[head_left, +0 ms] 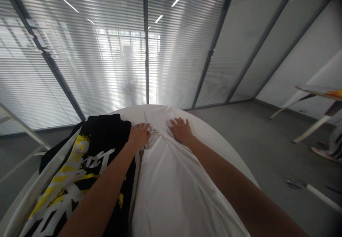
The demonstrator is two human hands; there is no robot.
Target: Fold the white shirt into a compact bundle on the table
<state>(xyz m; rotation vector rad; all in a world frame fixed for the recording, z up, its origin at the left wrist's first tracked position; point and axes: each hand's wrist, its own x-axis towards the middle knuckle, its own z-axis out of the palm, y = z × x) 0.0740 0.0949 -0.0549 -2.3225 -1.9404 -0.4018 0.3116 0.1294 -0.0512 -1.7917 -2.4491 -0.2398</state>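
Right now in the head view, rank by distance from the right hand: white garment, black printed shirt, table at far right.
1. White garment: directly under the right hand, touching.
2. Black printed shirt: to its left, past the left hand.
3. Table: far right, across the floor.

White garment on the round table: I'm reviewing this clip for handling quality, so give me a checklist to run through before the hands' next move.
1. Both hands on the white garment: ok; left hand and right hand rest on its far end.
2. Cloth flat: not ok; creases bunch between the hands.
3. Black printed shirt clear of it: not ok; it lies right alongside, under the left forearm.
4. Garment fully on the white table: cannot tell; near end out of frame.
5. Firm grip: cannot tell.
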